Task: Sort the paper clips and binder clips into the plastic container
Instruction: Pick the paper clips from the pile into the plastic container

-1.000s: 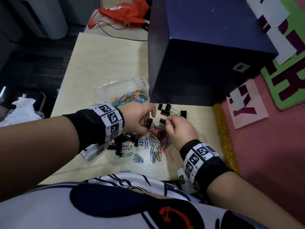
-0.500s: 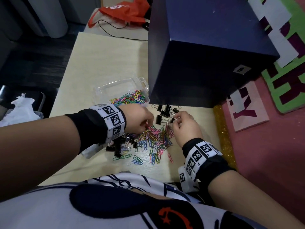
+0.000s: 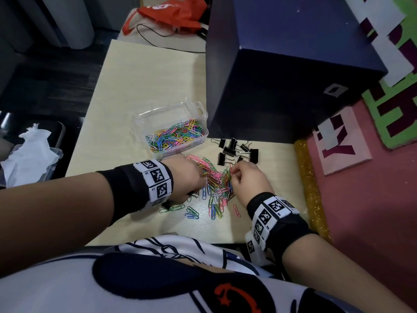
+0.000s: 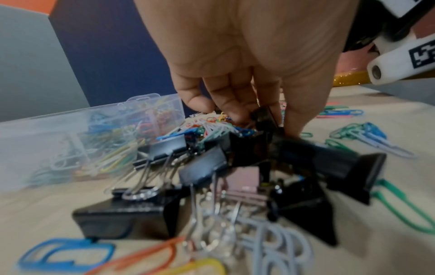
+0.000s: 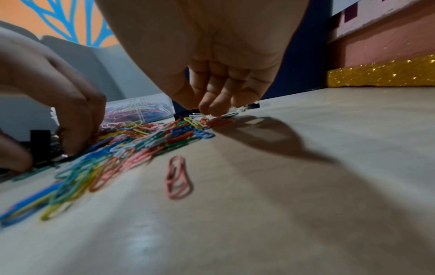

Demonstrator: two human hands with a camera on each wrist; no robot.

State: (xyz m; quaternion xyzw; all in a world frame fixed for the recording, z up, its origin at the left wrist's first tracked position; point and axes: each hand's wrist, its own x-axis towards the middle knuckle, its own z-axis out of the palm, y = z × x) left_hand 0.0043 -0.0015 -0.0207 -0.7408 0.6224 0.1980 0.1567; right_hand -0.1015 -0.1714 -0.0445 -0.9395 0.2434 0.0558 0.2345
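A clear plastic container (image 3: 141,123) holding coloured paper clips stands on the table left of the blue box. A loose pile of paper clips (image 3: 217,184) lies between my hands. Several black binder clips (image 3: 228,151) sit beyond the pile, and more binder clips (image 4: 124,215) lie under my left wrist. My left hand (image 4: 259,119) is curled at the pile's left edge, and its fingers and thumb pinch a black binder clip (image 4: 264,116). My right hand (image 3: 234,170) pinches a paper clip (image 5: 221,119) at the pile's far edge with curled fingertips (image 5: 207,108).
A big dark blue box (image 3: 282,86) fills the table's far right. A gold glitter strip (image 3: 311,188) edges the table on the right, with a pink wall beyond. One pink clip (image 3: 236,210) lies apart near my right wrist. A bin with tissue (image 3: 29,154) stands at left.
My right hand pulled back from the far binder clips to the paper clip pile. My left hand dropped down and left, uncovering the container.
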